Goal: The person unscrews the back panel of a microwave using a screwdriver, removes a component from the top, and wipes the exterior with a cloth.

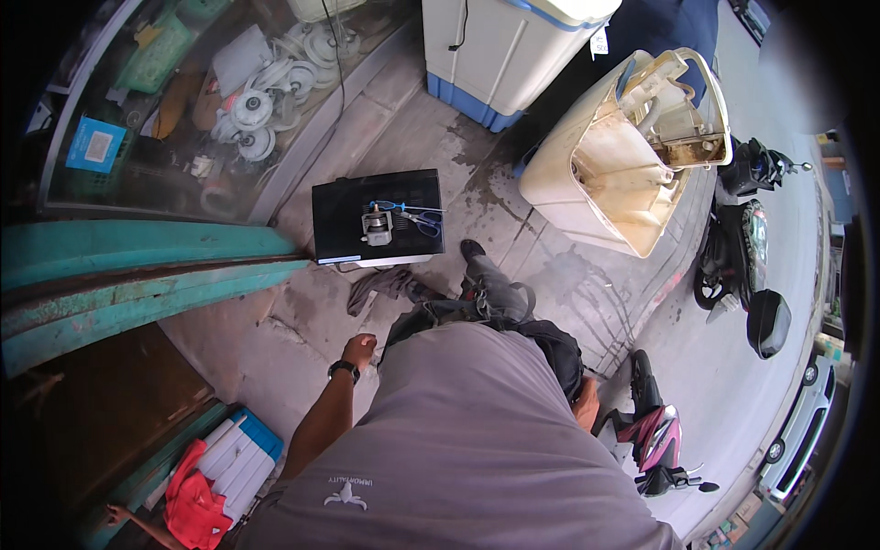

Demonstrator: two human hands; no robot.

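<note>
My left hand [360, 351], a dark watch on its wrist, hangs beside my left hip with curled fingers; nothing shows in it. At my right side, my right hand [587, 404] is next to a black bag [555, 356] at my waist; its fingers are hidden. In front of me on the pavement stands a black box-shaped appliance [335, 213]. On its top lie a small silver metal part [377, 229], a blue-handled screwdriver [390, 205] and a blue-handled hand tool [426, 223]. Both hands are apart from these. A dark cloth [376, 291] lies at the appliance's near edge.
A glass cabinet [174, 174] with white pulleys stands far left, a teal post [156, 266] nearer. Ahead is a white-and-blue tub [486, 64]; right of it, an open yellowed plastic casing [605, 174]. Motorcycles [733, 247] line the right. A red cloth [194, 504] lies lower left.
</note>
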